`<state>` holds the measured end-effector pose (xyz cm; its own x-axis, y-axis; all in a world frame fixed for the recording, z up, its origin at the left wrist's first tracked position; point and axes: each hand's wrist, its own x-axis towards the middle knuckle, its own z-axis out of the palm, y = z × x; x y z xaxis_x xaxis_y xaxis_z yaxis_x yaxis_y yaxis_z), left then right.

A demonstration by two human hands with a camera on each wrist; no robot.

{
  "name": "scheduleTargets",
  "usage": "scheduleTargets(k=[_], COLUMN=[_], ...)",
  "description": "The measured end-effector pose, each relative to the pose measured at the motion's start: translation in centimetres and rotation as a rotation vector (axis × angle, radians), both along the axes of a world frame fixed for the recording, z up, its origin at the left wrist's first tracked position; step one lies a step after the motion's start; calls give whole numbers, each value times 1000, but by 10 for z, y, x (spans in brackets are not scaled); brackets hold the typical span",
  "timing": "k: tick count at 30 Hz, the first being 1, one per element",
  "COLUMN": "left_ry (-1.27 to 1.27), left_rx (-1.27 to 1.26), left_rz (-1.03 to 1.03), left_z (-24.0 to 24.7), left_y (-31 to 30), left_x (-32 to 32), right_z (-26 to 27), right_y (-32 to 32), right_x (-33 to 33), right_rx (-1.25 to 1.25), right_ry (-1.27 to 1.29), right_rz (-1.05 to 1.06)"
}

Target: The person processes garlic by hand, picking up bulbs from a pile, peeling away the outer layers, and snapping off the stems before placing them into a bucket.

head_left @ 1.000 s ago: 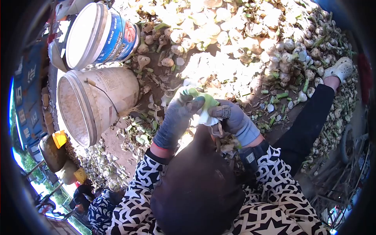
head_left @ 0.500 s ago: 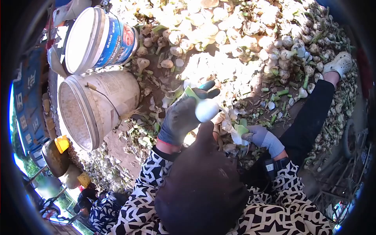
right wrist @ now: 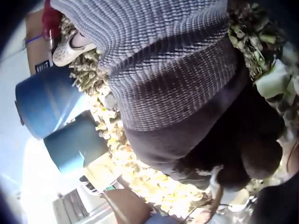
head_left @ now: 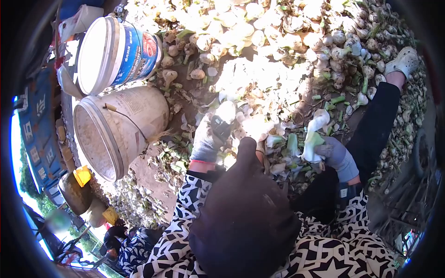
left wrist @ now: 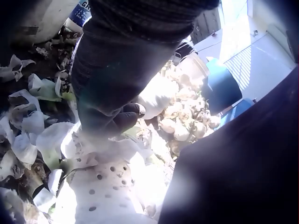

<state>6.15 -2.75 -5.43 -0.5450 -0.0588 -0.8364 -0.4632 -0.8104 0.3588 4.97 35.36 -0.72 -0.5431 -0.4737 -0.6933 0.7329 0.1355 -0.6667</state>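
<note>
Presently, a peeled white bulb (head_left: 225,112) is gripped in the curled fingers of the left hand (head_left: 209,139), above the littered ground (head_left: 148,173) near the tipped white bucket (head_left: 134,116). Stripped skin (head_left: 313,139) is pinched by the right hand (head_left: 333,155). This bulb is judged cleaned; the heap (head_left: 278,32) along the ground's far edge is left unpeeled.

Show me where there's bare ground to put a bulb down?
Bare dirt lies between the lower bucket and the left sleeve. Crowded: the bulb pile up top, and peels between the left hand, holding a bulb, and the right hand, holding a peel.
</note>
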Motion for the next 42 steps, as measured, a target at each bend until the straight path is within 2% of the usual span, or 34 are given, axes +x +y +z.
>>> scheduleTargets(k=[1, 2, 3, 4, 5, 6, 7, 8, 9, 10, 11, 12, 13, 15, 16, 17, 18, 19, 20, 21, 22, 23, 24, 26, 28, 29, 30, 32, 33, 34, 36, 38, 40, 42], left_ry=[-199, -105, -80, 147, 358, 213, 420, 430, 376, 390, 264, 97, 91, -165, 162, 388, 483, 481, 505, 581, 610, 700, 785, 1043, 965, 950, 933, 906, 908, 899, 886, 960, 1066, 1008], left_rx=[-55, -69, -164, -295, -531, -454, -757, -1146, -1408, -1704, -2091, -2453, -2457, -2622, -2347, -2039, -2069, -1821, -1587, -1238, -1071, -1068, -999, -1099, -1021, -999, -1030, -1167, -1222, -1223, -1396, -1492, -1738, -1640], left_rz=[74, 98, 88, -8, -130, 215, 75, 79, 101, 109, -155, -451, -435, -111, -184, -116, -211, -234, -396, -378, -575, -778, -890, -1027, -1034, -960, -952, -875, -834, -831, -859, -801, -764, -801], left_z=[-6, -6, 0, 20, 61, 73, 101, 130, 172, 192, 221, 238, 238, 234, 219, 195, 191, 168, 151, 121, 107, 92, 76, 53, 60, 67, 68, 66, 74, 78, 81, 79, 84, 91], left_y=[-6, -11, -18, -24, -23, -45, -70, -91, -102, -137, -169, -188, -185, -178, -180, -168, -104, -70, -38, -4, 26, 50, 71, 96, 98, 93, 88, 80, 79, 77, 77, 80, 77, 74], left_x=[-3, 4, 7, 9, 8, 4, 13, 22, 15, 29, 41, 50, 43, 21, 22, 16, -13, -25, -35, -44, -53, -60, -62, -69, -71, -71, -70, -66, -65, -64, -65, -68, -72, -72], right_z=[14, 13, 8, 11, -6, -26, -16, -14, -22, -26, -33, -39, -47, -72, -86, -94, -96, -98, -100, -96, -91, -93, -95, -42, -44, -36, -24, -7, -15, -3, 17, 20, 28, 33], right_y=[-16, -32, -32, -26, 2, 29, 34, 48, 67, 82, 96, 108, 117, 131, 139, 147, 146, 143, 136, 116, 87, 64, 37, -54, -113, -122, -130, -133, -123, -124, -121, -130, -138, -136], right_x=[-13, -16, -16, -24, -20, -19, -34, -48, -61, -83, -95, -114, -129, -142, -147, -149, -146, -141, -134, -120, -106, -95, -84, -65, -52, -49, -51, -55, -54, -60, -76, -77, -79, -80], right_rx=[285, 673, 894, 1002, 1014, 1053, 1124, 1186, 1385, 1482, 1557, 1624, 1647, 1644, 1621, 1616, 1609, 1521, 1430, 1064, 671, 351, 22, -260, -447, -557, -577, -193, -29, -30, 386, 369, 291, 311], right_ry=[-112, 252, 202, 120, 217, 273, 310, 428, 509, 443, 537, 449, 387, 222, 123, 21, 68, 106, 142, -9, -159, -282, -405, -370, -408, -345, -354, -74, 212, 207, 920, 926, 674, 669], right_rz=[475, 1081, 1225, 1082, 827, 620, 431, 316, 314, 277, 182, 198, 180, 146, 130, 109, 111, 131, 153, -192, -510, -601, -680, -733, -922, -784, -758, -601, -451, -443, -151, -231, -335, -279])
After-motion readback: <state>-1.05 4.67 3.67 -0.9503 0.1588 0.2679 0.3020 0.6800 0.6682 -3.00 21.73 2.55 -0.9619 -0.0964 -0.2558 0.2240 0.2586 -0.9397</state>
